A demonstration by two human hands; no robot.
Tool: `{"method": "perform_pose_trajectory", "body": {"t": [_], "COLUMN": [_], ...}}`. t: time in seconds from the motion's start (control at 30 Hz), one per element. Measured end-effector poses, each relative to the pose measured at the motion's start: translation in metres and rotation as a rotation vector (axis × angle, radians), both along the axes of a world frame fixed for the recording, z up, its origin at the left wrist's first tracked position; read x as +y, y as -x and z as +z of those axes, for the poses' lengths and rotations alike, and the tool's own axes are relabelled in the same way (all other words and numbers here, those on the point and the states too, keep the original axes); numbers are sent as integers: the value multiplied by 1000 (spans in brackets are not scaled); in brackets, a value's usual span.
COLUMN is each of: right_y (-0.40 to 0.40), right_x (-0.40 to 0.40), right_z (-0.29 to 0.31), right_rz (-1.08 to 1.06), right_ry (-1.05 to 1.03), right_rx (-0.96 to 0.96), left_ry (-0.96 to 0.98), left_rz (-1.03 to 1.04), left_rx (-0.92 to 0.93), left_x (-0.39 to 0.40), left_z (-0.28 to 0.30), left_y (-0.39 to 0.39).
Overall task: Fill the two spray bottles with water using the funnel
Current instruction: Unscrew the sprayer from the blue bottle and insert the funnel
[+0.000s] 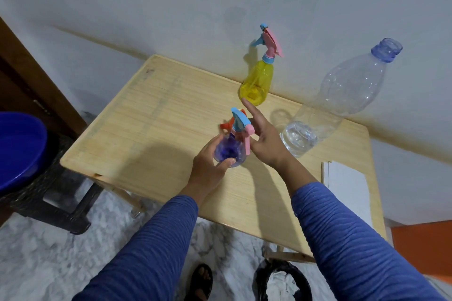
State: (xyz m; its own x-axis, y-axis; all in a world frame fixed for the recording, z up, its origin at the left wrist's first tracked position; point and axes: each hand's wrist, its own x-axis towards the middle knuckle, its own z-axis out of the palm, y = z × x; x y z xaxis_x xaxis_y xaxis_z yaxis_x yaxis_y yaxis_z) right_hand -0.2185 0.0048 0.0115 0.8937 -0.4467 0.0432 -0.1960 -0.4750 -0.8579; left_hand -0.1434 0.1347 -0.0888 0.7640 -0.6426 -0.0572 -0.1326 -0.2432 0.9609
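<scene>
A clear-purple spray bottle (228,151) with a blue and pink trigger head stands near the middle of the wooden table (151,134). My left hand (210,166) grips its round body from the near side. Beside the trigger head, my right hand (263,134) is held with fingers straight, pointing away. An orange funnel (228,123) shows partly behind the bottle's head. A yellow spray bottle (258,80) with a pink and blue head stands at the table's back edge. A large clear water bottle (342,95), uncapped, holds a little water at the bottom.
White paper (347,188) lies on the table's right side. A blue basin (19,149) sits on a dark stool at the left. Below the table's front edge stands a bin lined with a black bag (281,281). The wall runs close behind the table.
</scene>
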Motion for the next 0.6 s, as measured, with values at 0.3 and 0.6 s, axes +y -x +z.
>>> {"method": "perform_pose_trajectory", "body": {"t": [0.3,0.6], "right_y": [1,-17], "right_x": [1,-5], "right_z": [3,30], "right_rz": [100,-7], "right_ry": [-132,-178], "right_rx": [-10,-179], "left_ry": [-3,-13], "left_rz": [-6,-8], "left_rx": [6,0], "left_x": [1,2], "left_z": [4,3], "left_y": [2,2]}}
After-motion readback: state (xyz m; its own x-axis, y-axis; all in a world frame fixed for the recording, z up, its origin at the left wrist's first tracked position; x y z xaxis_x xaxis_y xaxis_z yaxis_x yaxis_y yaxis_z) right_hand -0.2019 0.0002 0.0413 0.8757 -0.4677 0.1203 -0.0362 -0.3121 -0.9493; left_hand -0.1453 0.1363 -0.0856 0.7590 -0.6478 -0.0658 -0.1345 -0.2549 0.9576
